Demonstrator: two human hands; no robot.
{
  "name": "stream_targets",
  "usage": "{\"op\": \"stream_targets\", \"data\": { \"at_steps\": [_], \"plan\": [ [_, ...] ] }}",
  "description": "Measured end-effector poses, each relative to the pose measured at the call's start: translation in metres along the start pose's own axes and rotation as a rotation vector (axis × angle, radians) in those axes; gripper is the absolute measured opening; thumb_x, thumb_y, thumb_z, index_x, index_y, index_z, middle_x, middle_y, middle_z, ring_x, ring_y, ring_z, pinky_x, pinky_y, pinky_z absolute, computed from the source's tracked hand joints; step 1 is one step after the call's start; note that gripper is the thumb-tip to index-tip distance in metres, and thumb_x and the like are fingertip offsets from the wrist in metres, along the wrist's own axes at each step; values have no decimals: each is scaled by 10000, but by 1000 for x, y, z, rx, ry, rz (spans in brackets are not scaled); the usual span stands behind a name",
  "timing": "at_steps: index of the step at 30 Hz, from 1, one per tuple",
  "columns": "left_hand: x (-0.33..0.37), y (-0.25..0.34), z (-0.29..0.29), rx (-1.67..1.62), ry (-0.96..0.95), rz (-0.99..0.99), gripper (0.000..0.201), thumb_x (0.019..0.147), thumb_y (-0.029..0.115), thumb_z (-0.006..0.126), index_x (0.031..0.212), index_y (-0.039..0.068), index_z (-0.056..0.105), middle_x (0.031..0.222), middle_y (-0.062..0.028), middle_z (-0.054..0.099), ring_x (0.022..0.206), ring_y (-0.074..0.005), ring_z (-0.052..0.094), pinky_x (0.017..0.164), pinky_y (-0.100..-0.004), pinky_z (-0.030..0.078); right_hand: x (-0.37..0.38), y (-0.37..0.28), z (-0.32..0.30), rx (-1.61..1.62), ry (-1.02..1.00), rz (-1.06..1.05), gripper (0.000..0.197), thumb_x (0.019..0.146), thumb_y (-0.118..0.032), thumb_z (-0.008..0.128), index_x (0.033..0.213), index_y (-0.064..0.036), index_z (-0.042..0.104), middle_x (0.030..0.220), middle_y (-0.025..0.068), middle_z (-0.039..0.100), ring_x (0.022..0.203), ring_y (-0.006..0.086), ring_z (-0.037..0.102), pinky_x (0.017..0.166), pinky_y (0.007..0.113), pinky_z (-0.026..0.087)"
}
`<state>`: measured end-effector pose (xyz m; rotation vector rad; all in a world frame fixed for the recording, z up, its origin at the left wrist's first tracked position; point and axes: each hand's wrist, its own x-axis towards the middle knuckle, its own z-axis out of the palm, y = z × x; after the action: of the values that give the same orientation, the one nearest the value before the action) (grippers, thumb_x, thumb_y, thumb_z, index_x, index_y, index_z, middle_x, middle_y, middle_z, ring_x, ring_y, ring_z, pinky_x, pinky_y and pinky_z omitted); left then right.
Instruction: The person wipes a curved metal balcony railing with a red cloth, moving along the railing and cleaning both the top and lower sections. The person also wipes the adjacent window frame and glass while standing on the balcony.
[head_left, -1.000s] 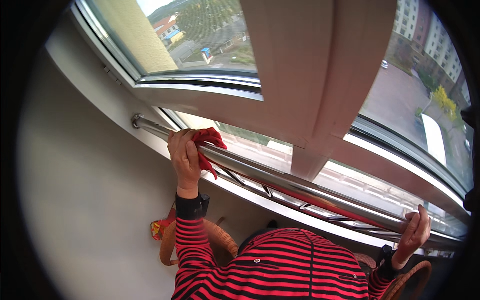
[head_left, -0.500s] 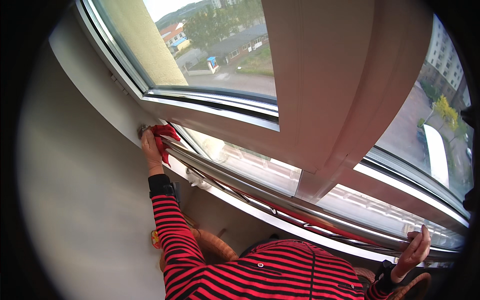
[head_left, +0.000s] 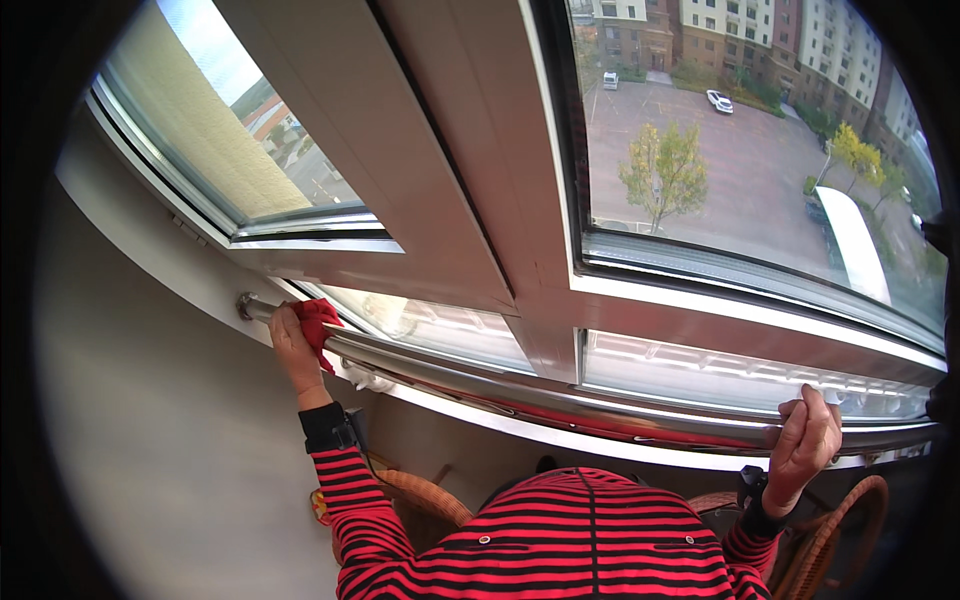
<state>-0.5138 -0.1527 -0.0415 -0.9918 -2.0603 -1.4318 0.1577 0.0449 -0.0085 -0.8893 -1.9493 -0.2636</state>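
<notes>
A shiny metal rail (head_left: 560, 402) runs along the window from its wall mount at the left toward the right. My left hand (head_left: 292, 350) is closed round a red cloth (head_left: 317, 325) and holds it against the rail near that mount. At the far right my right hand (head_left: 806, 440) is raised at the rail, its fingers bent together. A small pale patch shows by its fingertips; whether the hand holds it or it is background, I cannot tell.
Window panes in a wide frame (head_left: 545, 255) rise beyond the rail. A pale wall (head_left: 170, 400) lies at the left. Wicker chairs (head_left: 425, 497) stand close below my arms, one (head_left: 835, 540) at the lower right. A white fitting (head_left: 365, 378) sits under the rail.
The view has swung toward the right. My left hand and the cloth have slid along the rail, away from the wall mount, leaving a stretch of bare rail. My right hand stays by the rail.
</notes>
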Motion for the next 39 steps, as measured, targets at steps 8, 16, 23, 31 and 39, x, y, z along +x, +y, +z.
{"op": "stream_targets", "data": {
  "at_steps": [8,16,23,31,39],
  "plan": [
    [-66,131,28,156,-73,224,354,1118,221,439,1022,-25,675,1035,-183,670,1008,-394,603,938,-479,469,4,-1,-1,4,13,-51,173,963,-26,644,1121,37,677,695,106,605,585,278,571,633,402,428],
    [-153,251,70,124,-115,422,353,1118,217,417,1115,-24,674,1123,-193,681,1083,-383,614,998,-479,455,3,7,-2,29,26,-173,256,902,-72,686,1139,23,668,703,77,631,589,247,610,624,378,439],
    [-218,365,95,65,-323,571,294,1027,210,552,1197,43,723,1193,-121,684,1171,-319,608,1090,-492,390,4,8,-4,34,23,-187,229,886,-113,717,1087,-18,662,735,46,660,622,199,622,641,346,452],
    [-251,443,122,-74,-573,793,371,953,217,678,1286,54,700,1254,-117,672,1159,-324,636,1012,-483,456,-2,13,-2,36,69,-227,219,876,-119,686,1068,-23,641,782,46,676,663,187,646,661,336,466],
    [-249,433,109,-468,-846,778,786,960,213,747,1604,-10,356,1614,-258,453,1508,-437,432,1239,-570,278,6,4,-18,135,-6,-102,271,873,-146,752,1078,7,662,884,98,731,771,281,702,725,414,521]
  ]
}}
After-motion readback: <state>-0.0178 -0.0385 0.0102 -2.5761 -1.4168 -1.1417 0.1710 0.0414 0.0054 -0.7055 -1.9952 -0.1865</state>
